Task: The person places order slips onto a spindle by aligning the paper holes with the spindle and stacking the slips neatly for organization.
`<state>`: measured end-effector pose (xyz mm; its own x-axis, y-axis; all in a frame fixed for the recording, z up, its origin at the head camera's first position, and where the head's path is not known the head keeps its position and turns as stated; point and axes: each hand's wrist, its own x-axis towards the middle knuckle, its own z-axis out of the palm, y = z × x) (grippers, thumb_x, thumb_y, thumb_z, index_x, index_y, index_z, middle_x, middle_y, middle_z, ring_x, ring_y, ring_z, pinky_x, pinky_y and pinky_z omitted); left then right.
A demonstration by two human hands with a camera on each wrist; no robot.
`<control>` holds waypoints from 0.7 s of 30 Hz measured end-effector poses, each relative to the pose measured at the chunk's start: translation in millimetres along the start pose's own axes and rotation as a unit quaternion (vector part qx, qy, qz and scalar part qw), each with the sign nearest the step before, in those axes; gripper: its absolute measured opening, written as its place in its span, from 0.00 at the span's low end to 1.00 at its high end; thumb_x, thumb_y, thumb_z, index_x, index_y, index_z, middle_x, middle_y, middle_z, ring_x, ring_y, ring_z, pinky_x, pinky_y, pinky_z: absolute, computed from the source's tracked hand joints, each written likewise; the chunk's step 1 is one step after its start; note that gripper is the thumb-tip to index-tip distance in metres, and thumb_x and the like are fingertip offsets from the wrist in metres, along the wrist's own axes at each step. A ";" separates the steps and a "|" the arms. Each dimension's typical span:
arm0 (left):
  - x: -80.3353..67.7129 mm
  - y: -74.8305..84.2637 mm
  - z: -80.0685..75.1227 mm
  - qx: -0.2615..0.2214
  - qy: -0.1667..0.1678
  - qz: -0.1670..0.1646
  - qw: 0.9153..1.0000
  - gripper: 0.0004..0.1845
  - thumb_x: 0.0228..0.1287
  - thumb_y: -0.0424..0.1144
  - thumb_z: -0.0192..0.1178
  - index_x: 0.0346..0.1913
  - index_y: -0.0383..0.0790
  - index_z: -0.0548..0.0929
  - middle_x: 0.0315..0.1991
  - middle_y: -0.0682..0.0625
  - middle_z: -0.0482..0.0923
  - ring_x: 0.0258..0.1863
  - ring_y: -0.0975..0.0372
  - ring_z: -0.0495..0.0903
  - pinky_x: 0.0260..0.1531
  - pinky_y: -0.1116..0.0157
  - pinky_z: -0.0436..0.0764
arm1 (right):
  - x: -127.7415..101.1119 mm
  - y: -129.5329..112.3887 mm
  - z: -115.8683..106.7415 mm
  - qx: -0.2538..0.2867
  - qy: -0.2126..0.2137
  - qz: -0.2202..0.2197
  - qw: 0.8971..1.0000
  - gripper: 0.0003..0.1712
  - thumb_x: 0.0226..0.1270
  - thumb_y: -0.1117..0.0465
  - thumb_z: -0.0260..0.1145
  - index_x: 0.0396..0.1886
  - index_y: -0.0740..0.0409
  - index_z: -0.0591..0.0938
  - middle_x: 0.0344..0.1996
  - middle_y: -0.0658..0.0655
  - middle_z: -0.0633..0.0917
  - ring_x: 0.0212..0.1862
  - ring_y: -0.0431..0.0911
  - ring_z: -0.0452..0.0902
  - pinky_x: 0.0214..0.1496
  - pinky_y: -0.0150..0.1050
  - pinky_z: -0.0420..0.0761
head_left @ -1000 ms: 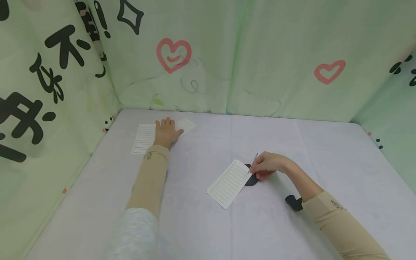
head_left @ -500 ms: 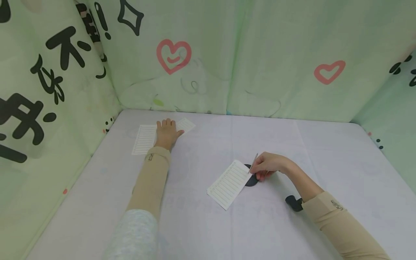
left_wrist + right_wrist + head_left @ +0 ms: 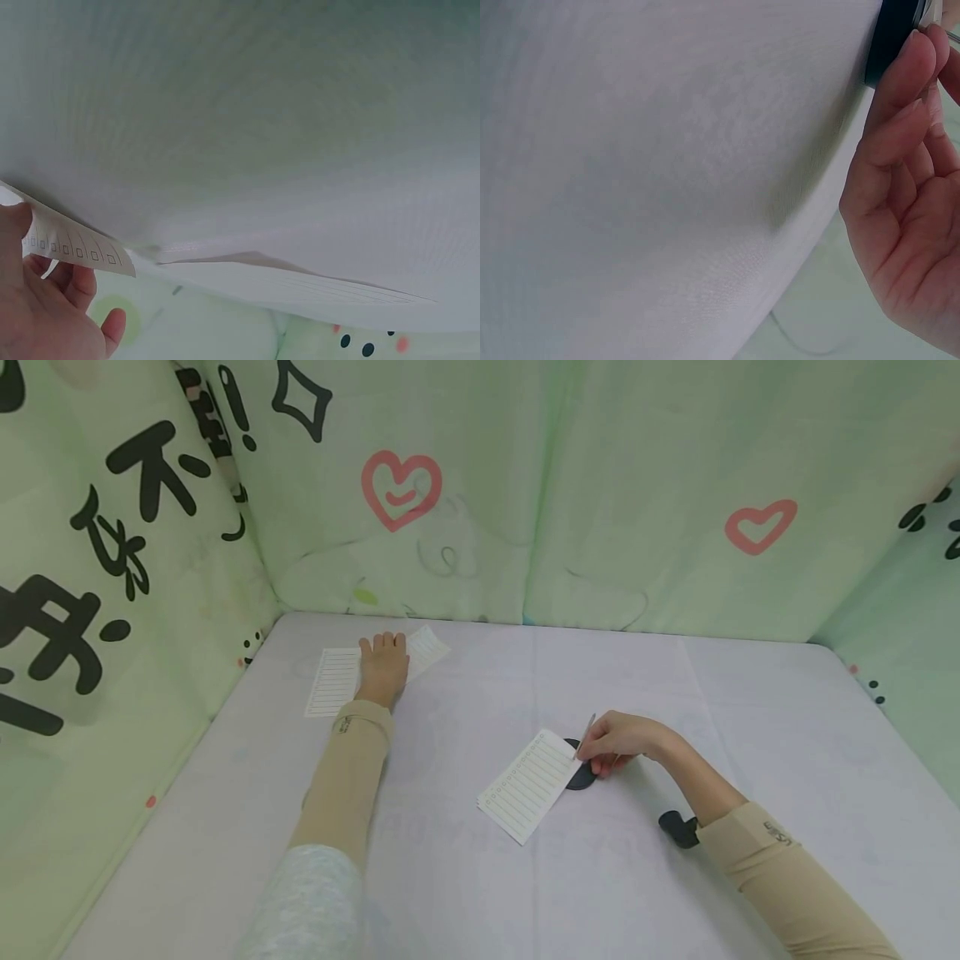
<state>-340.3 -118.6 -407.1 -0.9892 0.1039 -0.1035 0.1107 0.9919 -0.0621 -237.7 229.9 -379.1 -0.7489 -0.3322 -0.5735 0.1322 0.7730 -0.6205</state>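
Observation:
My left hand [image 3: 383, 665] lies at the far left of the table on two lined paper sheets [image 3: 333, 681]. Its thumb and fingers pinch the edge of the right sheet [image 3: 427, 647], which lifts a little; in the left wrist view the checkbox strip [image 3: 75, 246] runs between the thumb and the fingers [image 3: 79, 285]. My right hand [image 3: 611, 742] holds a thin silvery stick [image 3: 587, 729] at the top corner of another lined sheet [image 3: 528, 785]. A black oval object [image 3: 581, 777] lies under its fingertips [image 3: 900, 90].
The white table [image 3: 480, 893] is walled on three sides by pale green cloth [image 3: 600, 485] printed with red hearts and black characters. A small black piece [image 3: 677, 828] sits by my right wrist. Beige sleeves cover both forearms.
My left thumb has tucked in against the right sheet, and that sheet's edge has lifted off the table. The right hand and its stick have stayed put.

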 end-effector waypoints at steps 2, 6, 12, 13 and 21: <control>-1.1 0.0 -0.3 -0.003 -0.001 0.004 1.000 0.25 0.72 0.37 0.40 0.67 0.31 0.52 0.63 0.34 0.58 0.64 0.45 0.55 0.63 0.45 0.48 | 0.1 0.0 0.2 -0.001 0.000 0.000 1.000 0.08 0.57 0.59 0.64 0.24 0.60 0.82 0.14 0.48 0.79 0.20 0.39 0.76 0.23 0.31 0.72; -3.2 0.8 -1.7 0.005 0.003 0.018 1.000 0.25 0.70 0.32 0.41 0.67 0.32 0.52 0.64 0.35 0.58 0.64 0.45 0.55 0.63 0.45 0.49 | 0.4 0.1 0.5 -0.001 -0.002 -0.001 1.000 0.08 0.57 0.59 0.64 0.24 0.60 0.82 0.14 0.48 0.79 0.20 0.39 0.76 0.23 0.31 0.72; -1.7 -0.3 -5.5 -0.059 -0.006 0.022 0.998 0.26 0.70 0.32 0.43 0.67 0.30 0.51 0.64 0.35 0.59 0.64 0.45 0.56 0.63 0.46 0.50 | -0.3 -0.2 0.4 -0.004 -0.002 -0.001 1.000 0.08 0.57 0.59 0.64 0.25 0.60 0.82 0.14 0.48 0.79 0.20 0.40 0.75 0.24 0.31 0.72; -0.7 -1.4 -6.1 -0.084 -0.010 0.019 0.996 0.26 0.69 0.32 0.43 0.67 0.30 0.53 0.63 0.35 0.61 0.63 0.44 0.58 0.63 0.46 0.52 | -0.4 -0.4 0.4 -0.004 -0.001 -0.002 1.000 0.08 0.57 0.59 0.64 0.25 0.60 0.82 0.14 0.48 0.79 0.20 0.40 0.76 0.24 0.31 0.72; 77.6 -41.1 55.8 -0.333 -0.051 0.037 0.941 0.16 0.66 0.38 0.47 0.52 0.31 0.70 0.44 0.40 0.75 0.37 0.54 0.75 0.36 0.60 0.76 | -0.2 -0.9 0.1 -0.007 -0.002 -0.003 1.000 0.08 0.58 0.59 0.63 0.26 0.60 0.82 0.14 0.48 0.79 0.20 0.40 0.76 0.24 0.32 0.72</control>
<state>-416.2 -155.4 -467.9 -0.9629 0.2012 -0.1800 0.0609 0.8114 0.5813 -237.7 229.2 -378.5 -0.7470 -0.3396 -0.5715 0.1175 0.7787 -0.6163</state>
